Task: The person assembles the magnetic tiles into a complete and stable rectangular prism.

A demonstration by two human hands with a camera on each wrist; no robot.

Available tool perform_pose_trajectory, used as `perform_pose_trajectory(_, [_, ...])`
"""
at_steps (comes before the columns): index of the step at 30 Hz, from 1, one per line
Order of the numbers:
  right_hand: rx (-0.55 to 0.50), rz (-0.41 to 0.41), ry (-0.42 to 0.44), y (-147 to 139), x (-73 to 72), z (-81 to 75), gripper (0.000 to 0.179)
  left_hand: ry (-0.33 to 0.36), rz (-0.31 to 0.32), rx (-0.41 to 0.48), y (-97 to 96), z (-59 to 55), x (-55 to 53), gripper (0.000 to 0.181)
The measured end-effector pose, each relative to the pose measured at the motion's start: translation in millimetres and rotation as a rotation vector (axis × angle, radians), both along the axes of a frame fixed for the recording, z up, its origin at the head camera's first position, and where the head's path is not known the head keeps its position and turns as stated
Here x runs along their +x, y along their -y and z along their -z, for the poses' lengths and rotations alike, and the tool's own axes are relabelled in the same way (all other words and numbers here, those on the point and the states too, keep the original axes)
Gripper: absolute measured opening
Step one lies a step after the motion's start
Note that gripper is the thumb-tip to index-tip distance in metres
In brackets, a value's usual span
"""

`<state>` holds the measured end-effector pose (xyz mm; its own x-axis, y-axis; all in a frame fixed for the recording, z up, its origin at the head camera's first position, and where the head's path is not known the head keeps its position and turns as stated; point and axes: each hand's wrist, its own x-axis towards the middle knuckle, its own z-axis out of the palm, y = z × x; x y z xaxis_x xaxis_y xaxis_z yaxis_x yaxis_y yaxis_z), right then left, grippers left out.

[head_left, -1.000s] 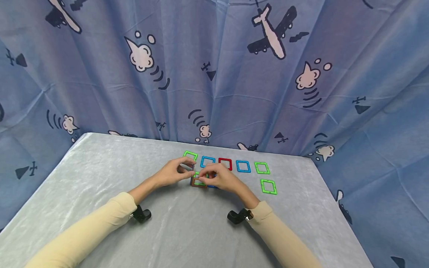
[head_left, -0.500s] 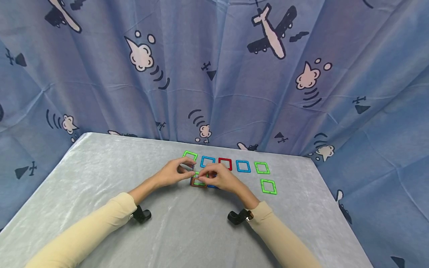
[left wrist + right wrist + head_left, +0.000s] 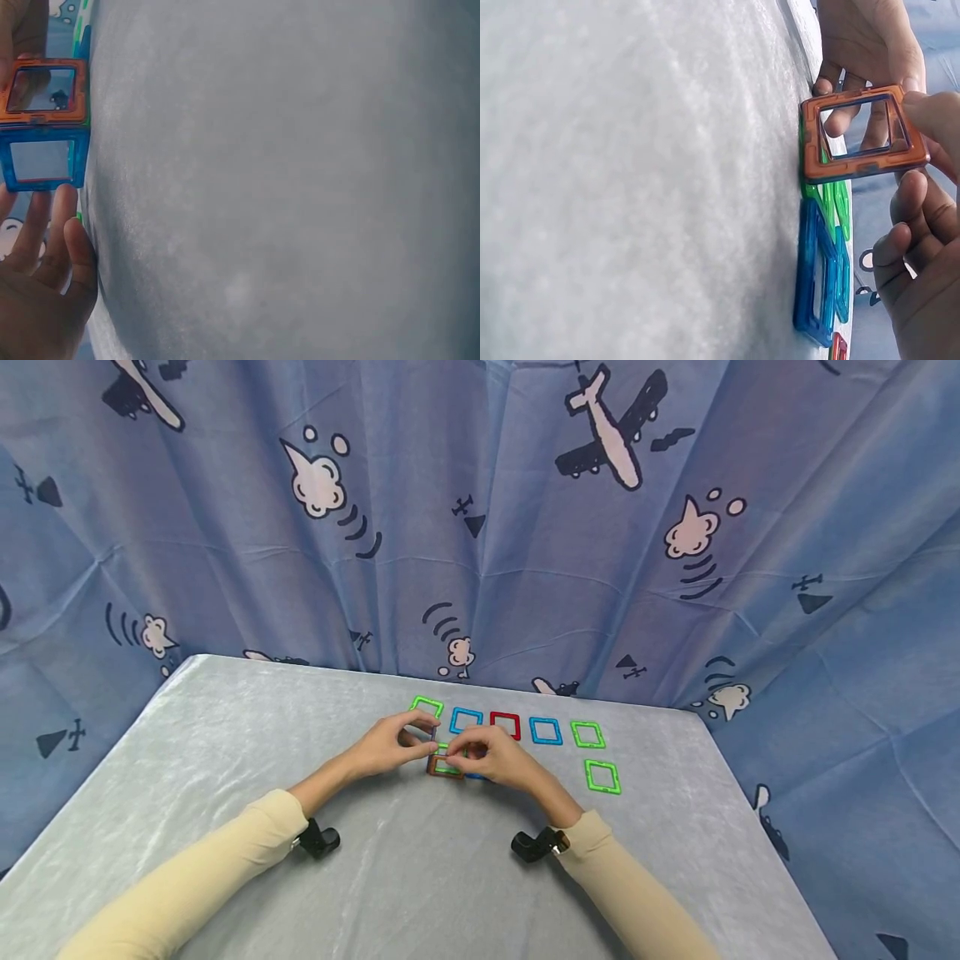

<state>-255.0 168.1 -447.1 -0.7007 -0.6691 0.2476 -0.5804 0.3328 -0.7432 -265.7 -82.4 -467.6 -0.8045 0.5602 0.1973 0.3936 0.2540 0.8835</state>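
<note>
A small cluster of magnetic square tiles sits mid-table. An orange tile stands upright over a green tile that lies flat, with a blue tile beside it. My left hand curls round the orange tile's far edge. From the other side my right hand pinches the same tile between thumb and fingers. The hands hide most of the cluster in the head view.
Along the back of the grey table lies a row of flat square tiles: green, blue, red, blue, green. Another green tile lies nearer on the right. A blue printed curtain hangs behind.
</note>
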Motion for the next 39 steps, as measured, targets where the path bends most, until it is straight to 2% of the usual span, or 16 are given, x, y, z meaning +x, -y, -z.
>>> perform_pose_trajectory(12, [-0.009, 0.074, 0.04, -22, 2.5, -1.7, 0.011, -0.009, -0.012, -0.015, -0.9, -0.9, 1.1, 0.043])
perform_pose_trajectory(25, [-0.001, 0.192, 0.052, -77, 11.0, -10.8, 0.013, -0.019, -0.011, -0.02, -0.8, -1.5, 3.2, 0.043])
perform_pose_trajectory(34, [-0.001, 0.267, 0.039, -115, 21.1, -12.3, 0.012, -0.007, -0.014, -0.017, -1.2, -1.6, 3.1, 0.042])
perform_pose_trajectory(39, [0.001, 0.28, 0.052, -124, 36.2, -24.9, 0.01, -0.009, -0.018, -0.015, -1.4, -1.2, 2.5, 0.042])
